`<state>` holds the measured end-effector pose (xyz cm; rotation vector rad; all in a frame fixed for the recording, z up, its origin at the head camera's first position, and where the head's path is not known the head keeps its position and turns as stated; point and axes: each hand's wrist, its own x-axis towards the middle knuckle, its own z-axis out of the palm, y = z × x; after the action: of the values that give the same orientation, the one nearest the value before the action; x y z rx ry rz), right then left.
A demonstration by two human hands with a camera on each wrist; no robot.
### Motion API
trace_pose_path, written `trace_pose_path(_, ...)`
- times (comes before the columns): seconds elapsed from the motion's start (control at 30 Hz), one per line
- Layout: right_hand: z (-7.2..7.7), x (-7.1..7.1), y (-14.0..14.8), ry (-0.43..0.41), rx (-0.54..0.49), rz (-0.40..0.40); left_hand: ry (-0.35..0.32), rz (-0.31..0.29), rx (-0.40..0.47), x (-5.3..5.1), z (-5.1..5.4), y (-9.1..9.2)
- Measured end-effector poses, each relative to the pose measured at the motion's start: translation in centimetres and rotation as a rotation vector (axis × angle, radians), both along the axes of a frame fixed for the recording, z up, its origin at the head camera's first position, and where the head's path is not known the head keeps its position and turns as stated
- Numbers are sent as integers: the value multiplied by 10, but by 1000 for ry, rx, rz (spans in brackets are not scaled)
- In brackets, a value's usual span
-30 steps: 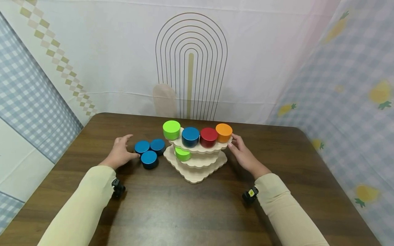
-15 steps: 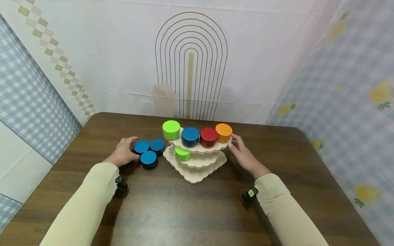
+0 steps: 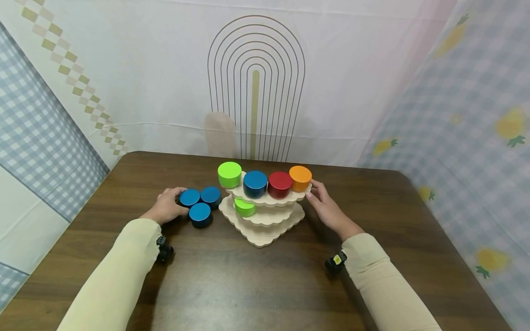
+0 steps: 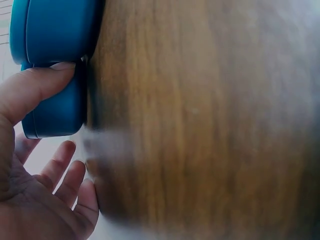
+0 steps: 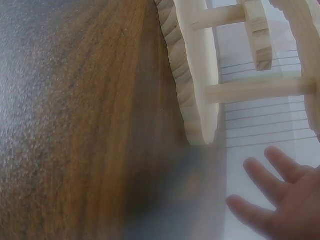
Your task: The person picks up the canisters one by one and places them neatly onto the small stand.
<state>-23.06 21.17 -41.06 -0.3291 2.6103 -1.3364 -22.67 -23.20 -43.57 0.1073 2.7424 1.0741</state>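
Note:
At the left, my left hand (image 3: 167,206) has thumb and index finger round the leftmost blue cylinder (image 3: 190,197); in the left wrist view the thumb of the left hand (image 4: 42,175) lies against that blue cylinder (image 4: 57,112), other fingers spread. Two more blue cylinders (image 3: 210,196) (image 3: 200,214) stand against it. My right hand (image 3: 331,211) holds the right corner of the top tier of a wooden stand (image 3: 262,235). On that tier sit green (image 3: 229,175), blue (image 3: 255,185), red (image 3: 279,185) and orange (image 3: 300,179) cylinders; a green one (image 3: 244,208) is on the middle tier.
The brown table (image 3: 248,285) reaches back to a white patterned cloth (image 3: 165,82). Checked cloth (image 3: 447,138) hangs at the right, and more at the left. Posts (image 5: 260,91) join the stand's tiers.
My left hand has moved right and its thumb and index finger have closed round the leftmost blue cylinder. The right hand and the stand have stayed in place.

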Motion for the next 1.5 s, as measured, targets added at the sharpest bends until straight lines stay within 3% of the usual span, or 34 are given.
trace_pose_path(0.17,-1,0,0,2,-4,-1,10,24,11,0,-3,-1)
trace_pose_path(0.57,-1,0,-1,24,0,-11,131,129,64,4,0,-2)
trace_pose_path(0.97,-1,1,0,26,-1,-10,242,177,56,10,15,6)
trace_pose_path(1.5,0,2,0,13,5,-10,232,186,121,30,39,32)
